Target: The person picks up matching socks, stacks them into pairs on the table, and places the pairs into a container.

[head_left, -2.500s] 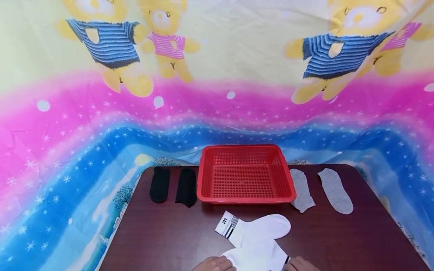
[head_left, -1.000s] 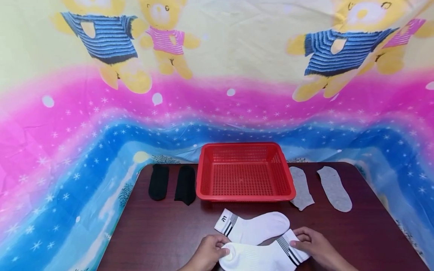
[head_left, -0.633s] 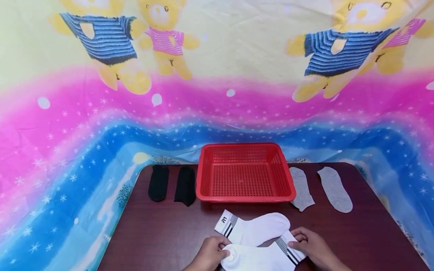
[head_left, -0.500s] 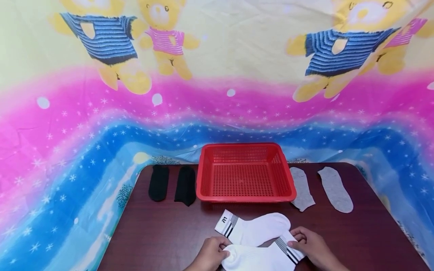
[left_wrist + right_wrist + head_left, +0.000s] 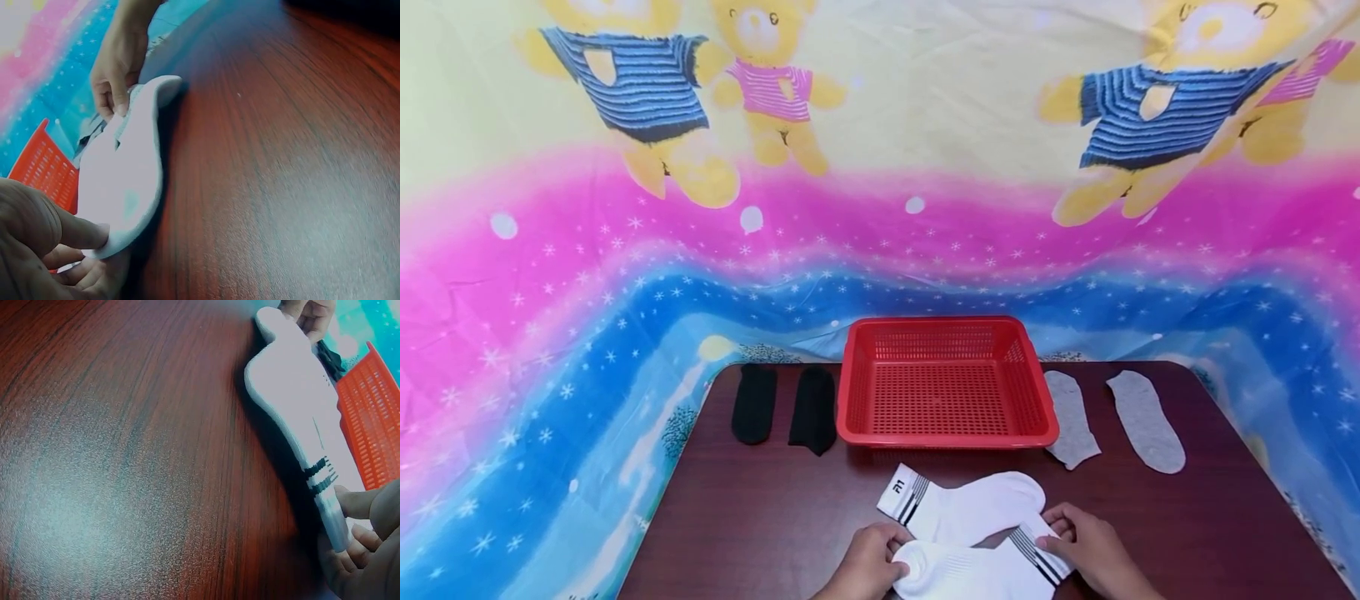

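Note:
Near the front of the table a white sock with black stripes at its cuff is stretched between both hands. My left hand pinches its toe end, thumb on top, as the left wrist view also shows. At the striped cuff, my right hand pinches the edge between thumb and fingers. In the right wrist view, the held sock hangs close over the table. Just behind lies a second white sock, flat, its cuff with dark lettering pointing left; the held sock overlaps part of it.
A red plastic basket stands at the back middle of the dark wooden table. Left of it lie two black socks, one outer and one inner. On its right are two grey socks, one beside the basket and one farther out.
Since the earliest frame both hands have moved forward with the held sock, its striped cuff coming into view at the right. Over the last half second they have hardly moved.

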`<action>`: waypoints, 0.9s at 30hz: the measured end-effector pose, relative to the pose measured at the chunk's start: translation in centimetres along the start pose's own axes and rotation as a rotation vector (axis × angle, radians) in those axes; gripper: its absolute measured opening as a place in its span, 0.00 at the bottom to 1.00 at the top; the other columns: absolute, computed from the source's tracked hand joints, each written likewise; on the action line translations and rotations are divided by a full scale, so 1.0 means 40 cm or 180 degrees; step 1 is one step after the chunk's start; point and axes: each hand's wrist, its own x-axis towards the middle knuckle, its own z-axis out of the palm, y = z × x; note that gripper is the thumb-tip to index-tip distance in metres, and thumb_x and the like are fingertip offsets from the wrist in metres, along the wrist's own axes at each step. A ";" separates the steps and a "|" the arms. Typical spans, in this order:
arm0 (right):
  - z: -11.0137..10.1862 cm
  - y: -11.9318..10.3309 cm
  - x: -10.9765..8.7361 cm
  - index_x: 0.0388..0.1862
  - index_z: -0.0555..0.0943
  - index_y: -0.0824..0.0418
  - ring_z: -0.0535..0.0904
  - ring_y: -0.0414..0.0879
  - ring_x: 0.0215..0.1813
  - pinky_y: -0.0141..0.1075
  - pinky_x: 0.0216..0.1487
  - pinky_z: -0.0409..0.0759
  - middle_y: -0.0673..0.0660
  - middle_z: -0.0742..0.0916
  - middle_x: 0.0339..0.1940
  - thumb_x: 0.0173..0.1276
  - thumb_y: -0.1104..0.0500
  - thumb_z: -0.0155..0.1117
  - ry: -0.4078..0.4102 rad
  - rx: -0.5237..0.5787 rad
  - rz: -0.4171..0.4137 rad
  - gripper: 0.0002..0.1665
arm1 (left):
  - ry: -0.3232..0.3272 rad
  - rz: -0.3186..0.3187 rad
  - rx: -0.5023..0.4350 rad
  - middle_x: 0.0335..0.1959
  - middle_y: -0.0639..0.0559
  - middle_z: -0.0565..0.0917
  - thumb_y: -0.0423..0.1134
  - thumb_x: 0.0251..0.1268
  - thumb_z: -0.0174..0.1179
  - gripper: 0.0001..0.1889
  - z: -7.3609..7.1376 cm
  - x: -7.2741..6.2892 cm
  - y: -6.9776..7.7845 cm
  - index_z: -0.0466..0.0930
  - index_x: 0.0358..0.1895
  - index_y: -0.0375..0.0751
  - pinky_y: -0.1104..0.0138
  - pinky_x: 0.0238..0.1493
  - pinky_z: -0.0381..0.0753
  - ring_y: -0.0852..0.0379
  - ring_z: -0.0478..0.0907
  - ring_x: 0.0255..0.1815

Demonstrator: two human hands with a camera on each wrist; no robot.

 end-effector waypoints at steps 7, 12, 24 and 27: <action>0.009 0.000 0.007 0.45 0.83 0.60 0.76 0.42 0.36 0.33 0.36 0.74 0.48 0.83 0.32 0.58 0.57 0.79 -0.0077 -0.0082 0.0056 0.18 | 0.0000 0.0271 0.0695 0.33 0.59 0.79 0.24 0.51 0.73 0.12 0.006 0.005 -0.007 0.84 0.37 0.41 0.71 0.36 0.77 0.69 0.73 0.34; 0.009 -0.001 0.005 0.44 0.83 0.60 0.76 0.42 0.36 0.32 0.36 0.74 0.48 0.83 0.32 0.59 0.60 0.78 -0.0059 -0.0054 0.0052 0.16 | -0.0015 0.0248 0.1157 0.38 0.56 0.80 0.29 0.53 0.74 0.12 0.010 0.008 -0.004 0.83 0.39 0.42 0.67 0.43 0.80 0.65 0.77 0.40; -0.046 -0.048 -0.031 0.42 0.80 0.67 0.73 0.39 0.33 0.30 0.34 0.73 0.52 0.80 0.31 0.62 0.68 0.66 -0.0195 0.0515 -0.0062 0.10 | 0.0145 0.0423 0.1097 0.32 0.60 0.76 0.38 0.65 0.66 0.10 -0.019 -0.024 0.108 0.83 0.47 0.38 0.68 0.37 0.76 0.65 0.71 0.35; -0.064 -0.073 -0.042 0.42 0.80 0.68 0.74 0.39 0.33 0.30 0.33 0.73 0.52 0.81 0.31 0.61 0.67 0.64 -0.0298 0.0682 -0.0092 0.10 | -0.0299 0.0221 0.0554 0.30 0.61 0.78 0.36 0.67 0.64 0.12 -0.014 -0.025 0.157 0.82 0.50 0.36 0.71 0.35 0.76 0.68 0.72 0.31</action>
